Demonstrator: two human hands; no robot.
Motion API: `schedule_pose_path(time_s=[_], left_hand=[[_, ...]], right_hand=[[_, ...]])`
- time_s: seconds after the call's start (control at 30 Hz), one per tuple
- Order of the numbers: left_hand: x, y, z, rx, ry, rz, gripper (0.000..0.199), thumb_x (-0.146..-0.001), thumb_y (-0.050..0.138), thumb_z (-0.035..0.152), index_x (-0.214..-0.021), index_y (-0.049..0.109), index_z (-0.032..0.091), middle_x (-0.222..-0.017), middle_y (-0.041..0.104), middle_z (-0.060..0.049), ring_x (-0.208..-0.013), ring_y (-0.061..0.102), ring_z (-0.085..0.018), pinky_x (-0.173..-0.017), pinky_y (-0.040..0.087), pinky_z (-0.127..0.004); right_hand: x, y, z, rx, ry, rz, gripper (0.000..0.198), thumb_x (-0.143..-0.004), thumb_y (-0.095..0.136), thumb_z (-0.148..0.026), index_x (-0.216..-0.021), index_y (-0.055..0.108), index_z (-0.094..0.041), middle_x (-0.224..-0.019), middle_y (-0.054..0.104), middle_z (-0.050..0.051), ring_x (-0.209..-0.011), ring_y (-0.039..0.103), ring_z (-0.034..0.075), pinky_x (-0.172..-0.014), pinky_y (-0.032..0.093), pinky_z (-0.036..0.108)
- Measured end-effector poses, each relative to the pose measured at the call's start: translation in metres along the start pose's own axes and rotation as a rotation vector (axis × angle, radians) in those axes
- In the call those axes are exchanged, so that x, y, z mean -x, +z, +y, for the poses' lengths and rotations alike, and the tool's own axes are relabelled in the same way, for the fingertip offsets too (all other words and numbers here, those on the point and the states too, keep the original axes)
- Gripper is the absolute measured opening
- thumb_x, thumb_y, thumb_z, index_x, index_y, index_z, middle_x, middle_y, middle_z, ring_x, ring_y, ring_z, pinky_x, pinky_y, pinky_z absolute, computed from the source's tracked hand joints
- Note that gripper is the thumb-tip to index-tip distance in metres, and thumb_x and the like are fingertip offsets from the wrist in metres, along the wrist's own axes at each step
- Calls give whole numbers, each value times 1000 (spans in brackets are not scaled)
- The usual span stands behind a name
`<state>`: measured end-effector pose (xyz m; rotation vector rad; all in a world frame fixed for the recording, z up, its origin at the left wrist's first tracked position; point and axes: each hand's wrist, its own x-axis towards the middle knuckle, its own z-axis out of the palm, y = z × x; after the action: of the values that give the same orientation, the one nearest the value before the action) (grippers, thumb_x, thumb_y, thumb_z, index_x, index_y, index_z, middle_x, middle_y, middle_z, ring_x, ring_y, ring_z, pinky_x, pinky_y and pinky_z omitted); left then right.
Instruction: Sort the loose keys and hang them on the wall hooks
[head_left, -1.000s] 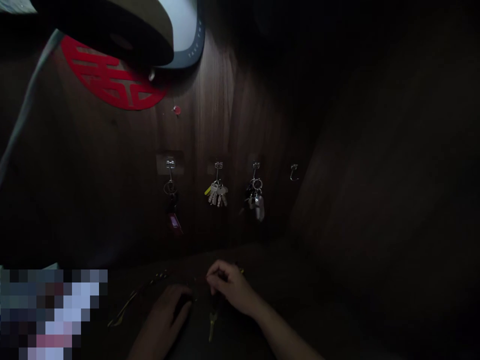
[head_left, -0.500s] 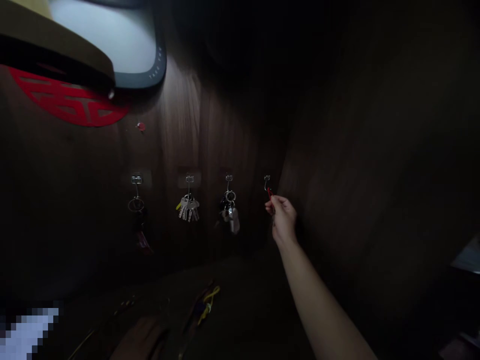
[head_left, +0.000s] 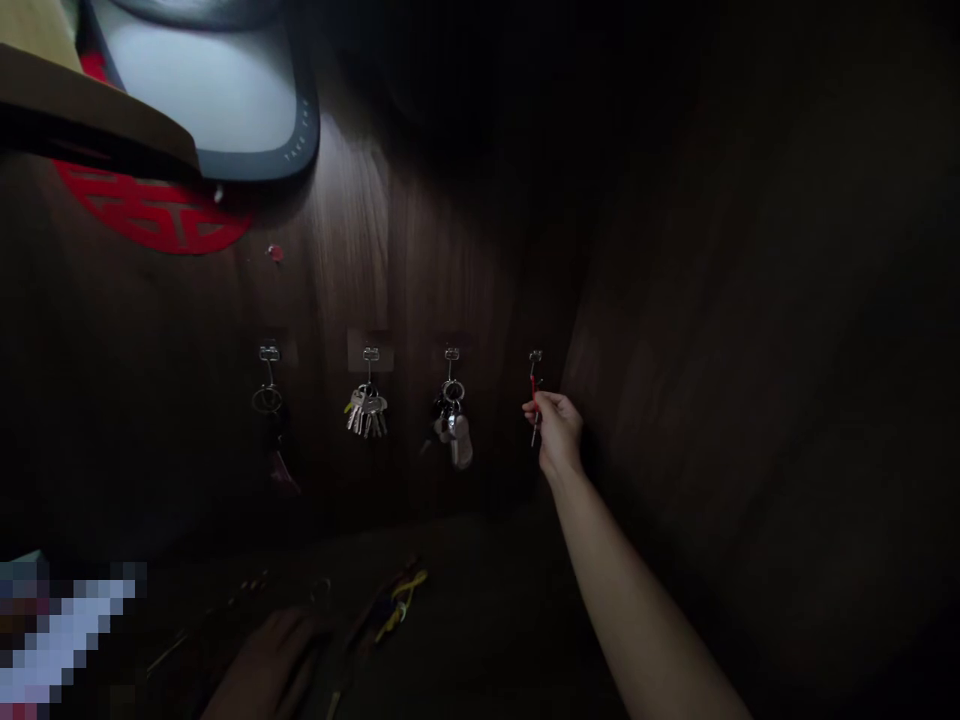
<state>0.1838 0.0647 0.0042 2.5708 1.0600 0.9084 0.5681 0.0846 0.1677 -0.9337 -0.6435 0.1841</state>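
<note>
My right hand (head_left: 559, 425) is closed in a pinch on a key (head_left: 534, 437) with a red loop or tag (head_left: 534, 386), at the rightmost metal hook (head_left: 535, 356) on the dark wood panel. The red part meets the lower end of the hook; whether it hangs on it I cannot tell. Low in the view, in deep shade, my left hand (head_left: 266, 655) lies on the dark surface with its fingers stretched out. A yellow cord (head_left: 401, 605) and a thin beaded strand (head_left: 244, 590) lie near it.
Three hooks to the left carry a ring with a dark pendant (head_left: 268, 400), a bunch of silver keys (head_left: 367, 412) and a key ring with a grey fob (head_left: 460, 440). A red paper cutout (head_left: 172, 225) and a grey-rimmed board (head_left: 300, 150) are at upper left.
The key in my right hand now hangs more upright, its red part closer in line with the hook. My left hand has barely shifted. The view has moved slightly.
</note>
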Motion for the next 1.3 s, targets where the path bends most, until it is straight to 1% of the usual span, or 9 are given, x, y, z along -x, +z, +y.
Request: schedule_pose_path(time_s=[0.23,0.4,0.67,0.8,0.9,1.03,1.1,1.2,1.3], left_hand=[[-15,15,37,56,-59,-51,26,-81,55,23,-103,66,30,-102,69,-4,-93,64,-23,-81,51,-35],[-25,22,53,17,-70,-95,24,-82,51,17,-98,67,25,-100,67,-7,-93,61,-24,-81,49,-37],[-29,31,56,108,-56,-42,33,-80,50,13,-110,59,24,-105,68,-6,-97,62,-22,-85,48,-37],[-20,32,46,180,-102,1,37,-80,50,13,-114,55,25,-112,67,-5,-101,62,-22,-88,49,-37],[-18,30,38,198,-121,-32,39,-80,50,11,-116,55,25,-114,66,-6,-104,62,-21,-91,49,-38],[-21,27,31,228,-132,-55,39,-80,48,9,-116,55,24,-115,65,-5,-105,61,-20,-93,48,-38],[-23,24,28,243,-124,-43,37,-81,48,10,-114,56,25,-113,66,-5,-104,61,-20,-92,48,-37],[-24,19,23,247,-118,-35,34,-81,46,10,-109,58,26,-109,67,-3,-101,62,-19,-90,49,-34],[-23,16,18,211,-137,-22,34,-81,45,9,-107,58,25,-108,67,-2,-100,62,-19,-90,49,-34]], right_hand=[[11,-8,12,-24,71,-87,24,-66,65,-37,-79,59,-18,-66,65,-2,-60,60,11,-59,47,23],[26,-23,23,3,161,-109,32,-65,65,-36,-93,58,-21,-85,69,0,-72,64,12,-60,47,21],[88,-48,55,116,343,-180,30,-62,66,-30,-90,58,-21,-84,67,2,-73,64,15,-58,48,23],[125,-48,73,242,412,-382,27,-67,64,-36,-87,59,-19,-77,66,3,-66,62,15,-57,47,26],[147,-41,80,345,393,-609,25,-72,62,-40,-86,61,-19,-78,67,4,-72,63,19,-64,49,30],[166,-31,75,466,200,-919,21,-81,54,-32,-98,63,-23,-99,66,5,-97,59,21,-86,45,36],[171,-28,68,552,95,-1066,22,-83,52,-25,-102,63,-26,-104,65,3,-102,56,20,-91,41,36],[171,-29,59,675,-4,-1185,20,-81,56,-22,-99,63,-27,-98,64,2,-97,56,20,-87,42,35],[166,-33,53,769,-20,-1245,20,-74,65,-22,-93,62,-26,-95,64,2,-92,55,21,-82,42,34]])
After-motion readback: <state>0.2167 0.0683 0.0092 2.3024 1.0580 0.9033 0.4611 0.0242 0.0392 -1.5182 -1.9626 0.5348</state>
